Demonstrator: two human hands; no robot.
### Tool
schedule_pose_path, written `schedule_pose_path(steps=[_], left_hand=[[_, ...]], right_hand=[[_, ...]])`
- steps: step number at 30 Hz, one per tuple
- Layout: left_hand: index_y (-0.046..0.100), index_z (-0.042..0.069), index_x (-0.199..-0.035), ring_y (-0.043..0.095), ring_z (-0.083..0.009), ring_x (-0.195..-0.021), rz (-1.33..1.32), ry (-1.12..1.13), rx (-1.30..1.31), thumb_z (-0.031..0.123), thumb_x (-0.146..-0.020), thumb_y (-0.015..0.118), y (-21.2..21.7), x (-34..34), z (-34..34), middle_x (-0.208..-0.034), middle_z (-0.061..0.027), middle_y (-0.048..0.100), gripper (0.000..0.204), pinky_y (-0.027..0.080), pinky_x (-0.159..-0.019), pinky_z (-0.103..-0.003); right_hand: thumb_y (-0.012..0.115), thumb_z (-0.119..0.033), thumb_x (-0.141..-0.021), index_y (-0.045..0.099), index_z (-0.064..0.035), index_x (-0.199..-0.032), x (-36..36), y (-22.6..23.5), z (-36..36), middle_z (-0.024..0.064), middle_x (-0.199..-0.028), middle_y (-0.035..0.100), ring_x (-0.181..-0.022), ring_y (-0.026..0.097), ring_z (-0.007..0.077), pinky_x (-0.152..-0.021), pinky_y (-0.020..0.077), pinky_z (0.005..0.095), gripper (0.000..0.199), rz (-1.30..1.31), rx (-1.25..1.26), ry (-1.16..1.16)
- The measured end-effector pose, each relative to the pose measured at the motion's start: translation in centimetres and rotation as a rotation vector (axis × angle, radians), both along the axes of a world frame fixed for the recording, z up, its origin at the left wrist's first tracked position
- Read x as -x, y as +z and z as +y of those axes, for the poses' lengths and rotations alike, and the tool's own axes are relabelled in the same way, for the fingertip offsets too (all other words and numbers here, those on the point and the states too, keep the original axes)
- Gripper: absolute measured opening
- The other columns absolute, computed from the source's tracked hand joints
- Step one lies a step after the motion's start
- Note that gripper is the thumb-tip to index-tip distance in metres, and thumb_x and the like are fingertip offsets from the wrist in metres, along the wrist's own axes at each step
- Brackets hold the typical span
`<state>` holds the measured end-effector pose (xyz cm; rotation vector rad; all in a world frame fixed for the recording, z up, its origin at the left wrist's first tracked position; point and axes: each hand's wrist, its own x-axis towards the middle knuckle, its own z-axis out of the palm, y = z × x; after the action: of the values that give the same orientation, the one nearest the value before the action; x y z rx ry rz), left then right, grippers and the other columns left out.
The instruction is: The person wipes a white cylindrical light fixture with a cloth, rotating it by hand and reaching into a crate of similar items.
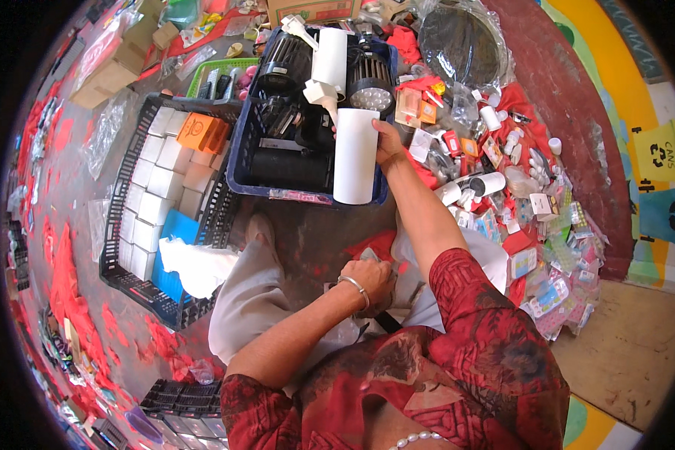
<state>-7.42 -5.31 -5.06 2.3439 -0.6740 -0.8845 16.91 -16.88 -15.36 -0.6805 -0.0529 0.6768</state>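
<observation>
My right hand [388,143] is wrapped round a white cylindrical track light [357,161], held upright over the near side of a blue plastic crate [236,161]. A white adapter [321,96] sticks out beside its upper end. Inside the crate lie another white track light [331,56], black cylindrical lamps [286,61] and a dark lamp with a ribbed body and round lens face [372,94]. Between my knees, my left hand [373,280], with a bangle at the wrist, is closed on a grey cloth-like bundle, partly hidden by the fingers.
Left of the blue crate stands a black crate [112,225] of white boxes, with an orange box [200,133] on top. A green basket [202,73] sits behind. Small packages and lamps [495,187] litter the floor at right, below a plastic-wrapped round black item [461,45].
</observation>
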Motion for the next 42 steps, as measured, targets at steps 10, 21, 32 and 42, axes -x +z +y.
schedule_pose_path(steps=[10,21,32,42], left_hand=[[0.061,0.005,-0.087,0.065,-0.0336,-0.075,-0.037,0.029,0.007,0.036,-0.085,0.046,-0.4,0.2,0.0,-0.08,-0.0184,0.065,0.035,0.05,-0.067,-0.044],[0.061,0.007,-0.089,0.064,-0.0328,-0.078,0.019,-0.005,-0.019,0.034,-0.084,0.047,0.2,0.0,-0.1,-0.082,-0.0184,0.065,0.031,0.049,-0.069,-0.045],[0.061,0.006,-0.093,0.064,-0.0331,-0.084,0.065,-0.068,-0.062,0.032,-0.084,0.047,0.4,-0.1,-0.4,-0.089,-0.019,0.065,0.031,0.049,-0.073,-0.044],[0.063,0.005,-0.095,0.064,-0.0326,-0.087,0.097,-0.179,-0.093,0.031,-0.078,0.052,1.2,0.3,0.0,-0.092,-0.0198,0.065,0.033,0.05,-0.076,-0.042]], right_hand=[[0.064,-0.025,-0.072,0.058,0.0002,-0.106,-1.7,2.5,0.4,0.0133,-0.099,0.064,-0.086,0.062,0.025,-0.079,0.0497,0.0372,0.042,0.077,0.173,0.077],[0.072,-0.004,-0.059,0.058,-0.0007,-0.104,0.7,12.4,-0.1,0.0074,-0.091,0.065,-0.081,0.062,0.0167,-0.076,0.0497,0.0307,0.048,-0.495,0.565,-0.136],[0.071,0.009,-0.059,0.054,0.0001,-0.109,6.5,7.8,1.5,0.008,-0.098,0.061,-0.087,0.061,0.0201,-0.079,0.0494,0.0328,0.054,-0.118,0.32,-0.947],[0.07,-0.014,-0.07,0.045,-0.0052,-0.119,8.5,3.5,0.9,0.0144,-0.114,0.051,-0.109,0.048,0.0347,-0.092,0.0348,0.062,0.056,0.338,0.036,-1.0]])
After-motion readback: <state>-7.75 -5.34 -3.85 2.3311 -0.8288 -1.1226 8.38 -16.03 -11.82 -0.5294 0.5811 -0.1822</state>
